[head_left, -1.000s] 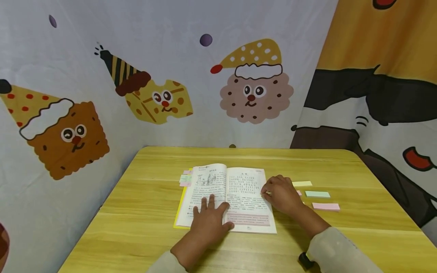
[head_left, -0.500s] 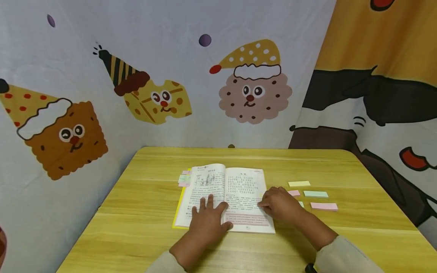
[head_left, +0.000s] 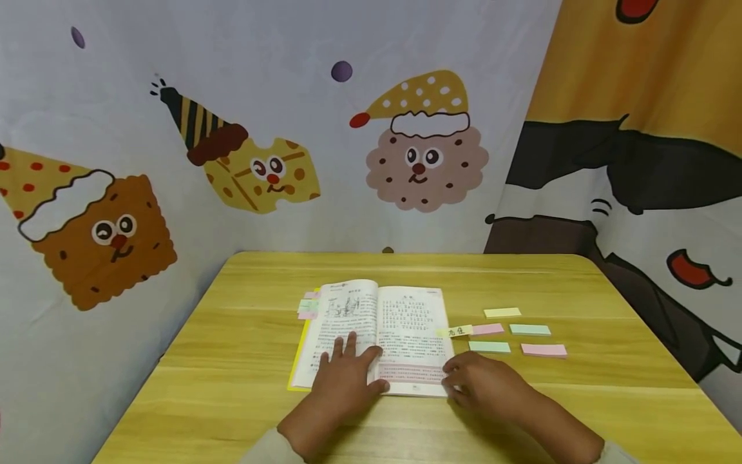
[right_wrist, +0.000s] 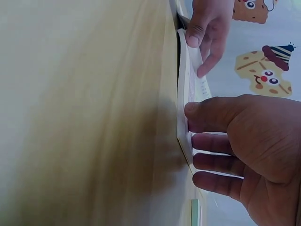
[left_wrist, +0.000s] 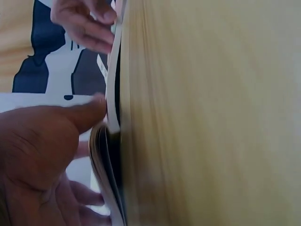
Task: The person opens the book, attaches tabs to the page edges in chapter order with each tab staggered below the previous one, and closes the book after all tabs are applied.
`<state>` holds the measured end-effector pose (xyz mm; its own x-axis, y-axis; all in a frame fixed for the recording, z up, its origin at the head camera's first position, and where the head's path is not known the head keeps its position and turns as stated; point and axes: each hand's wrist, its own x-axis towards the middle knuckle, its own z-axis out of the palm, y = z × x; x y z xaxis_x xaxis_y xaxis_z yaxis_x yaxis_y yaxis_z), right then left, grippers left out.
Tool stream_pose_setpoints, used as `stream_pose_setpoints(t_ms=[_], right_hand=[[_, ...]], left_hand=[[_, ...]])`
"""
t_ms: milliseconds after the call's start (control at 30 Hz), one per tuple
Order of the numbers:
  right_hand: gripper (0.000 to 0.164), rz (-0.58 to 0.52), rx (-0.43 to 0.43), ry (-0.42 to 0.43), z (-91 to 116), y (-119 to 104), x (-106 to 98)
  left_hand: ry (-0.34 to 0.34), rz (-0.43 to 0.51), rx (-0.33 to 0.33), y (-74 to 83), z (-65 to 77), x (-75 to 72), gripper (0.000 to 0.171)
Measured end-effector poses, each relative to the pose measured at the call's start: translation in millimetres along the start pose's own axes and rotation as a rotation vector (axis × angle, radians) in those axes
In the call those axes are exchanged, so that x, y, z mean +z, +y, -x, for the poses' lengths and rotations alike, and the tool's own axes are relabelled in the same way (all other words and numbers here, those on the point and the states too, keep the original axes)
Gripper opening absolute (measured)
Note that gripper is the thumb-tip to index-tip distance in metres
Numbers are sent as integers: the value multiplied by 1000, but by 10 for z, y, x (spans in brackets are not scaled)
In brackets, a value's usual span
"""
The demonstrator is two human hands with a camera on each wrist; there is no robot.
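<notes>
An open book (head_left: 411,316) with printed pages lies on the wooden table. My left hand (head_left: 344,383) rests with spread fingers over the lower left page and the fold. At the lower right corner of the right page is my right hand (head_left: 487,383), its fingertips touching the page edge; the right wrist view shows its thumb (right_wrist: 207,115) at that edge and the fingers loosely extended. A yellow sticky tab (head_left: 459,331) with handwritten characters sticks out from the right page's edge. Other pink and green tabs (head_left: 308,306) stick out on the book's left side.
To the right of the book lie loose sticky-note pads: a yellow one (head_left: 502,313), a pink one (head_left: 488,329), green ones (head_left: 530,330) and another pink one (head_left: 543,350). A cartoon-printed cloth (head_left: 290,232) hangs behind the table (head_left: 232,361).
My right hand has moved down along the right page's edge to its lower corner, uncovering the written yellow tab and the nearby pads. My left hand has stayed on the book.
</notes>
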<state>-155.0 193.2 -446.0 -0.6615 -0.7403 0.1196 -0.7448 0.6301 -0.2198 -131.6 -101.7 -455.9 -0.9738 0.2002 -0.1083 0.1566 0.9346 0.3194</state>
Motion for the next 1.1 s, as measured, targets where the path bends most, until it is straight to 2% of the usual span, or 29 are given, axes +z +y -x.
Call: stream_pose_setpoints(t_ms=[133,267,400,567,667,733,900,967,1100], right_hand=[[16,-35,31,-28,81,-55,2],[25,-38,24,-33,127,-100,20],[27,-18,11,-22,144,-136,26],[28,-4,32,-35,160,-154,8],[28,-5,40,-45,169,-151,4],[29,-9,44,-53,173,-148,6],[32,-14,41,-62,167,-143,14],[32,-15,33,-57,166,-145,16],[32,-17,20,-51,166,-147,24]], left_hand=[[-51,-18,26,-72,31,-37,79],[-90,-35,59,-144,78,-127,86],[-98,-76,107,-191,118,-249,82],[-71,-197,197,-232,163,-365,73],[-7,-295,270,-254,204,-398,60],[52,-366,318,-262,230,-415,45],[235,-546,418,-222,276,-491,20],[310,-592,456,-177,285,-520,17],[433,-631,526,-57,313,-560,27]])
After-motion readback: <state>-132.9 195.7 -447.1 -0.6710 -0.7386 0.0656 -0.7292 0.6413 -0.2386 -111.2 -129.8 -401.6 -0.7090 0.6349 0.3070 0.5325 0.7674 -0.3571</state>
